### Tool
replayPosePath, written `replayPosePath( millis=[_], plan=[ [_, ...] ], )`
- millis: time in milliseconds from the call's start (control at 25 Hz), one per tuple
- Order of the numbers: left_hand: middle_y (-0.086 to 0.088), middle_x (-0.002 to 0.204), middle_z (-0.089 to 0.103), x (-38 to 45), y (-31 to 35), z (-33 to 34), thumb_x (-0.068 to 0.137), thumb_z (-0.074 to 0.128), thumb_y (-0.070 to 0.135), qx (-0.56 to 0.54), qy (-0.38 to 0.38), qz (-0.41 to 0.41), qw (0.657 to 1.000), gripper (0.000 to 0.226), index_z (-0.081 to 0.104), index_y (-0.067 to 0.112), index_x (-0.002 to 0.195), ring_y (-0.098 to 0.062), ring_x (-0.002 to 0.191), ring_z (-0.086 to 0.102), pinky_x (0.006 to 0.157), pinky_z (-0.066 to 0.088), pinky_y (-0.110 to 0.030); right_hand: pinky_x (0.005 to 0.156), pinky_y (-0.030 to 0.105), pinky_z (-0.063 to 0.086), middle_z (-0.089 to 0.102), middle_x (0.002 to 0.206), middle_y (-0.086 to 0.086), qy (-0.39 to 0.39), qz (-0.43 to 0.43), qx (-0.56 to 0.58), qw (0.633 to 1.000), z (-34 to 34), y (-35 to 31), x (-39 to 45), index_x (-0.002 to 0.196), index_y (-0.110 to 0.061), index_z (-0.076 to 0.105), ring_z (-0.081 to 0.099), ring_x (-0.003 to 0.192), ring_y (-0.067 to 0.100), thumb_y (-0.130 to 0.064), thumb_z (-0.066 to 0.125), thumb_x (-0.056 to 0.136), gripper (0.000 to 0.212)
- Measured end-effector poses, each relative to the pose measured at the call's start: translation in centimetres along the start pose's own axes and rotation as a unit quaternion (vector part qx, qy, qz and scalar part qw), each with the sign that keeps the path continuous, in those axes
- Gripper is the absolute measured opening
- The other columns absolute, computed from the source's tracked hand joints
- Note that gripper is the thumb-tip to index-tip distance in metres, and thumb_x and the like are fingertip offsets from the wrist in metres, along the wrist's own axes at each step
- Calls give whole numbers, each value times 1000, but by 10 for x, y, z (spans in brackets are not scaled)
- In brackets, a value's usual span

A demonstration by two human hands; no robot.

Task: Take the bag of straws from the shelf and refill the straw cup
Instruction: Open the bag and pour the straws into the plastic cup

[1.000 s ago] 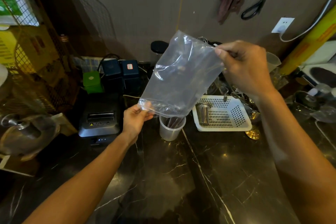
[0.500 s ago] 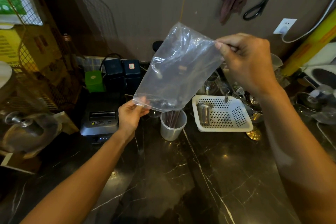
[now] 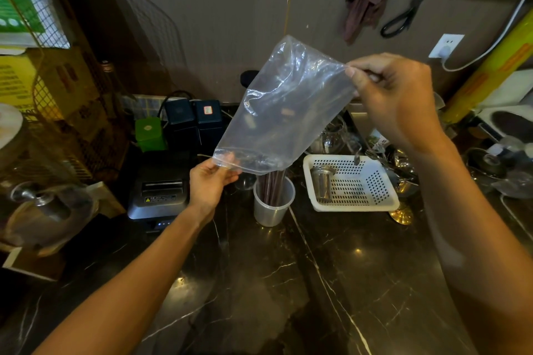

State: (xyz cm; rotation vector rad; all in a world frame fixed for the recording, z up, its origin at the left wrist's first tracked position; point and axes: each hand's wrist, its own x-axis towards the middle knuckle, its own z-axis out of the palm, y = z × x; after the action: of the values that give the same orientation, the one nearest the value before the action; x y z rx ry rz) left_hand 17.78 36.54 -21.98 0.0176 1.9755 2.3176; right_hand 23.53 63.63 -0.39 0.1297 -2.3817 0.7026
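Note:
A clear plastic zip bag (image 3: 284, 112) hangs tilted above the counter, its open mouth pointing down and left. It looks empty. My left hand (image 3: 209, 184) pinches the bag's lower left corner at the zip edge. My right hand (image 3: 395, 101) pinches the upper right corner, raised higher. Just under the bag's mouth stands a translucent straw cup (image 3: 274, 204) on the dark marble counter (image 3: 288, 282), with dark brown straws (image 3: 274, 186) standing in it.
A white perforated basket (image 3: 357, 184) with a small metal cup sits right of the straw cup. A receipt printer (image 3: 161, 193) stands to the left, a green box and dark boxes behind it. Wire racks fill the far left. Glassware and utensils crowd the right.
Both hands have lifted the bag a little, so its mouth is now clear of the cup rim. The straws stand in the cup.

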Motion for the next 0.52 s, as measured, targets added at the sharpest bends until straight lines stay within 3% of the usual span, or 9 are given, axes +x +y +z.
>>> replayPosePath(
  millis=[120, 320, 520],
  plan=[
    [-5, 107, 79, 2, 8, 0, 100, 63, 17, 5, 5, 17, 1000, 22, 73, 9, 118, -22, 100, 77, 87, 64, -33, 87, 42, 57, 71, 98, -3, 16, -14, -2, 1000, -6, -1, 5, 113, -10, 81, 66, 92, 16, -22, 65, 101, 24],
    [-6, 108, 79, 2, 17, 2, 100, 63, 18, 12, 6, 29, 999, 23, 73, 8, 118, -26, 105, 76, 87, 64, -33, 83, 50, 59, 72, 98, 0, 33, -17, -5, 999, -8, -3, 6, 114, -10, 81, 70, 91, 24, -24, 64, 102, 25],
    [-6, 112, 78, 4, 32, 0, 100, 64, 18, 15, 11, 57, 998, 25, 73, 5, 120, -21, 105, 76, 89, 64, -34, 74, 49, 62, 68, 95, -6, 62, -13, 10, 998, -11, -3, 9, 114, -15, 81, 71, 85, 22, -28, 62, 102, 26]
  ],
)
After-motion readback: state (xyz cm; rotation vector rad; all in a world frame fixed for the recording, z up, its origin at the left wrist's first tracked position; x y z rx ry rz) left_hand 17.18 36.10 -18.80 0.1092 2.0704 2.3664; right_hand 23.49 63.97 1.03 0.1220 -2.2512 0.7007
